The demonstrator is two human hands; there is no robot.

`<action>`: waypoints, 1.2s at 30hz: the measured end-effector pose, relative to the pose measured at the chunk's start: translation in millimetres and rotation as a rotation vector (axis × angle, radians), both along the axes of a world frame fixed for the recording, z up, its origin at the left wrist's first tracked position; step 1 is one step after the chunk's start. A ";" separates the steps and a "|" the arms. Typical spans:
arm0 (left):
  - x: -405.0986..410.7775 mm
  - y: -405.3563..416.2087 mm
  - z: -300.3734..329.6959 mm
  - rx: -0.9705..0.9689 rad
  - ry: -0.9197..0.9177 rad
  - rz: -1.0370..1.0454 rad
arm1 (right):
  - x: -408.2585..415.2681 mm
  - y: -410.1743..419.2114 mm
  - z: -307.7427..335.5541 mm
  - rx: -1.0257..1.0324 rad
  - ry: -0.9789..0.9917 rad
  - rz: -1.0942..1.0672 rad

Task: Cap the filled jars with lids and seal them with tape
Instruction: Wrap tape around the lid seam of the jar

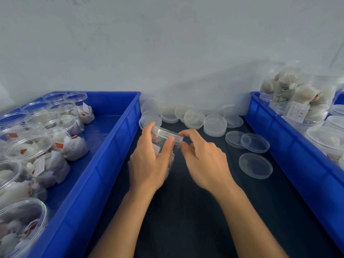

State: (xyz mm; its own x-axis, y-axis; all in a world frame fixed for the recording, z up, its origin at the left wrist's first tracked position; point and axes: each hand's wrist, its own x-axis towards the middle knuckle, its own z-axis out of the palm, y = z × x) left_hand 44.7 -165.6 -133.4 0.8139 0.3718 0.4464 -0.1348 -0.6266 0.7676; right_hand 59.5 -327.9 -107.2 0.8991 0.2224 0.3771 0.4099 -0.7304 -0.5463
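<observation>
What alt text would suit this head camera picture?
A left hand grips a clear jar of tea bags while the right hand pinches its lid rim, between two blue crates of jars, with spare lids on the dark table.

Both hands, left (pixel 149 162) and right (pixel 204 164), grip a lidded clear jar (pixel 165 135) between 2 blue trays (pixel 104 164).
</observation>
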 end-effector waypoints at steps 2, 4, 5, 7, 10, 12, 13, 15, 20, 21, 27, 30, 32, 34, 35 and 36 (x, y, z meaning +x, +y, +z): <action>-0.1 0.2 -0.6 -0.005 -0.012 0.000 | 2.1 -2.0 0.2 0.003 0.003 -0.009; 0.6 0.3 -1.7 -0.041 -0.020 0.004 | 4.3 -2.9 0.2 0.034 0.023 -0.003; 1.1 0.2 -2.3 -0.072 -0.021 -0.001 | 5.1 -3.0 -0.1 0.048 0.027 0.001; 1.9 -0.1 -3.4 -0.131 -0.019 -0.019 | 6.4 -3.9 -1.3 0.051 0.017 0.004; 2.8 -0.2 -3.6 -0.187 -0.012 -0.045 | 8.5 -5.7 -3.0 0.046 0.028 0.006; 2.8 -0.6 -3.3 -0.231 -0.015 -0.071 | 10.0 -7.8 -3.4 0.051 0.039 0.005; 2.2 -1.0 -3.1 -0.252 -0.019 -0.084 | 10.7 -8.7 -3.6 0.067 0.045 0.003; 0.8 -2.8 -2.7 -0.289 -0.037 -0.099 | 11.6 -10.0 -3.5 0.112 0.058 -0.002; -1.2 -6.1 -1.0 -0.338 -0.051 -0.120 | 12.8 -9.9 -1.2 0.225 0.106 -0.003; -0.9 -5.2 -0.9 -0.340 -0.044 -0.125 | 13.0 -10.3 -0.9 0.240 0.115 0.000; -1.2 -5.8 -2.1 -0.249 0.014 -0.102 | 10.1 -12.0 1.0 0.242 0.116 -0.014; -3.2 -10.7 -0.4 -0.062 -0.045 -0.001 | 8.1 -12.0 2.7 0.217 0.095 -0.039; -4.3 -12.9 0.6 0.010 -0.059 0.047 | 6.1 -10.9 4.2 0.189 0.083 -0.061; -4.7 -15.4 0.5 0.004 -0.028 0.041 | 4.5 -9.9 5.0 0.146 0.079 -0.059; -4.8 -16.2 0.1 -0.003 -0.005 0.033 | 3.9 -9.6 5.3 0.126 0.086 -0.046; -4.4 -16.7 0.0 -0.005 0.011 0.028 | 3.8 -10.0 5.8 0.116 0.100 -0.026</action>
State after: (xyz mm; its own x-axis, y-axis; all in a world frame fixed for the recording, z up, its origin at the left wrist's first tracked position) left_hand 40.3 -182.3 -133.4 0.8081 0.3970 0.4351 -0.1083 -0.6260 0.7723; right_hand 63.3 -337.9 -101.4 0.9383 0.1588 0.3071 0.3310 -0.6695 -0.6651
